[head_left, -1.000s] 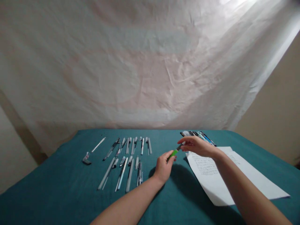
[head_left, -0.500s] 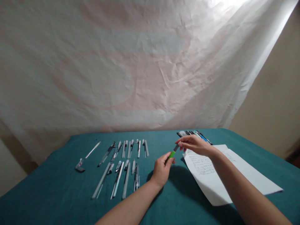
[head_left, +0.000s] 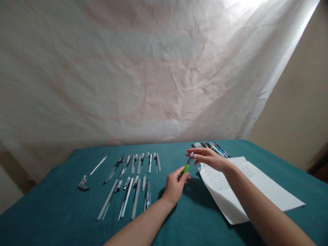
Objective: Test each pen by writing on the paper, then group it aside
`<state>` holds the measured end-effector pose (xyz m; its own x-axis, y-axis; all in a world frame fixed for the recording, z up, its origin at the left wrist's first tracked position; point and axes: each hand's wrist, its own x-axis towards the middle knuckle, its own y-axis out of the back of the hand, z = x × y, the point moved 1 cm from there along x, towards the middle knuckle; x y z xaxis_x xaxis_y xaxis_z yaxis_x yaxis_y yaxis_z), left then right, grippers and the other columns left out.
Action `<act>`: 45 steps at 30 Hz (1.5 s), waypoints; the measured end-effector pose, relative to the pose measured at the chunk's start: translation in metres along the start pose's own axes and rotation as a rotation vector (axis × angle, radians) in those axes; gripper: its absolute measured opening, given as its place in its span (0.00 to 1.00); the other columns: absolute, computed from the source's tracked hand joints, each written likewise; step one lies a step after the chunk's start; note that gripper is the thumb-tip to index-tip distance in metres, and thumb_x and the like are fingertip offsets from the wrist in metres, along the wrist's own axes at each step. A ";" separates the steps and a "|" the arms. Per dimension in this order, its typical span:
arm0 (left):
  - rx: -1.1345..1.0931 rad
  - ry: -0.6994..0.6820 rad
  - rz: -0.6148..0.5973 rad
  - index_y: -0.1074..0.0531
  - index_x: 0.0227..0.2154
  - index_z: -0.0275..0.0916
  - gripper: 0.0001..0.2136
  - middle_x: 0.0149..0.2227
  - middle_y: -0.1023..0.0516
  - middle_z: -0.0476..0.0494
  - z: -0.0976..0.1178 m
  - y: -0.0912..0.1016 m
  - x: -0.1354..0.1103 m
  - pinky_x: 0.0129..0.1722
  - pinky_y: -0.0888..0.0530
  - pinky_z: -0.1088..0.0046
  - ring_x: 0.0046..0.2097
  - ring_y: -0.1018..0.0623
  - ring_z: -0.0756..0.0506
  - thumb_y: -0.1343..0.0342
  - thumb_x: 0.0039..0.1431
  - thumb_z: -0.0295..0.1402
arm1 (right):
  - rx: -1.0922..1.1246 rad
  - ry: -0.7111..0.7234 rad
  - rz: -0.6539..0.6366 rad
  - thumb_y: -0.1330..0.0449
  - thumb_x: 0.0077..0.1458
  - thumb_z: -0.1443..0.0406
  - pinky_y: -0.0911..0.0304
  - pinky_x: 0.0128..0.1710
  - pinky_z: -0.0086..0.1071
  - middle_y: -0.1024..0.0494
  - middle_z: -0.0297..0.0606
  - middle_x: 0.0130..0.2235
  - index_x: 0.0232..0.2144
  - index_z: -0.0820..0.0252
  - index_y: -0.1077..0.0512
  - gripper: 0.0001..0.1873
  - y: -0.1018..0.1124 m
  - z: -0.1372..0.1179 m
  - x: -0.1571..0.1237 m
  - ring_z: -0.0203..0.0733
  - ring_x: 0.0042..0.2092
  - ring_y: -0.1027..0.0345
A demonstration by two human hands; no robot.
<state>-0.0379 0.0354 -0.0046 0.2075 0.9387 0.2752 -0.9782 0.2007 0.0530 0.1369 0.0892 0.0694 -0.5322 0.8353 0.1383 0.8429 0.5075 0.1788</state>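
Observation:
My left hand (head_left: 175,184) is closed round the lower part of a green pen (head_left: 186,168), which it holds slanting upward above the table. The pen has a grey upper section with a pale tip. At that grey end is my right hand (head_left: 208,158), thumb and fingers bent round it in a light pinch. Part of the pen's lower end is hidden inside my left hand. Left of my hands, several taken-apart pens (head_left: 135,198) lie in two rows, with clear barrels, caps and thin refills side by side.
White sheets of paper (head_left: 271,191) with handwriting lie under my right forearm. Behind my right hand is a row of pens (head_left: 217,149). A thin white stick (head_left: 98,165) and a small clear-and-dark item (head_left: 83,184) lie far left on the green cloth (head_left: 64,212).
The pen stands more upright, its grey end having tipped left. My right hand has shifted slightly left with it, while its fingers have straightened a little. The whole view has moved slightly.

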 end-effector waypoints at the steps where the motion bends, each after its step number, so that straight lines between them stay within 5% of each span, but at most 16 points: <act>1: -0.006 0.004 -0.014 0.33 0.47 0.37 0.18 0.38 0.23 0.42 0.001 0.000 0.000 0.31 0.27 0.73 0.36 0.23 0.44 0.49 0.55 0.39 | 0.018 -0.006 0.013 0.41 0.48 0.56 0.36 0.36 0.33 0.28 0.45 0.46 0.45 0.60 0.31 0.23 0.000 0.004 0.001 0.43 0.43 0.33; 10: -0.005 0.034 -0.011 0.32 0.47 0.36 0.19 0.37 0.23 0.41 0.001 0.001 0.000 0.31 0.27 0.73 0.36 0.23 0.44 0.47 0.54 0.39 | -0.040 -0.004 0.195 0.40 0.45 0.53 0.40 0.27 0.27 0.26 0.36 0.26 0.24 0.64 0.30 0.18 -0.009 0.015 0.007 0.33 0.27 0.35; 17: -0.022 0.041 -0.004 0.32 0.47 0.35 0.19 0.36 0.23 0.41 0.004 0.001 0.000 0.30 0.26 0.73 0.36 0.23 0.44 0.48 0.54 0.39 | 0.105 -0.032 0.051 0.42 0.48 0.53 0.36 0.35 0.31 0.27 0.44 0.43 0.38 0.63 0.28 0.20 -0.014 0.009 0.002 0.41 0.42 0.33; 29: -0.054 0.046 0.013 0.31 0.47 0.37 0.18 0.37 0.23 0.42 -0.002 0.002 0.001 0.31 0.27 0.73 0.36 0.23 0.45 0.47 0.53 0.39 | -0.035 -0.038 0.134 0.41 0.46 0.53 0.39 0.29 0.27 0.24 0.41 0.34 0.28 0.65 0.28 0.19 -0.014 0.010 0.007 0.35 0.32 0.34; 34: -0.065 0.052 -0.045 0.32 0.46 0.36 0.18 0.37 0.23 0.41 0.002 -0.001 0.001 0.31 0.26 0.73 0.37 0.23 0.44 0.47 0.54 0.39 | -0.038 -0.065 -0.054 0.42 0.47 0.52 0.38 0.33 0.29 0.26 0.43 0.39 0.37 0.65 0.28 0.22 -0.012 0.007 0.002 0.39 0.39 0.33; 38: -0.129 0.038 -0.070 0.42 0.52 0.36 0.24 0.38 0.24 0.40 0.003 -0.005 -0.001 0.36 0.26 0.69 0.36 0.23 0.45 0.45 0.53 0.36 | -0.145 -0.022 -0.003 0.44 0.50 0.51 0.39 0.31 0.27 0.26 0.39 0.33 0.33 0.65 0.27 0.21 -0.007 0.004 0.001 0.35 0.33 0.34; 41: -0.059 -0.070 -0.158 0.46 0.55 0.41 0.27 0.43 0.27 0.41 0.008 -0.008 -0.005 0.43 0.28 0.66 0.40 0.24 0.46 0.44 0.52 0.32 | -0.212 -0.029 0.052 0.46 0.51 0.51 0.40 0.29 0.26 0.26 0.38 0.30 0.31 0.65 0.28 0.21 0.001 0.001 -0.001 0.33 0.29 0.35; 45: 0.187 -0.258 -0.345 0.38 0.51 0.43 0.21 0.48 0.30 0.41 0.018 -0.010 -0.011 0.47 0.31 0.65 0.45 0.27 0.45 0.45 0.52 0.30 | -0.269 -0.091 0.008 0.45 0.49 0.50 0.42 0.25 0.26 0.27 0.36 0.26 0.29 0.64 0.29 0.22 0.011 0.000 -0.005 0.32 0.26 0.37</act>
<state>-0.0309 0.0178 0.0086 0.5355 0.7211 0.4397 -0.8416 0.4123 0.3487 0.1487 0.0901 0.0707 -0.5063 0.8607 0.0544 0.7892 0.4369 0.4316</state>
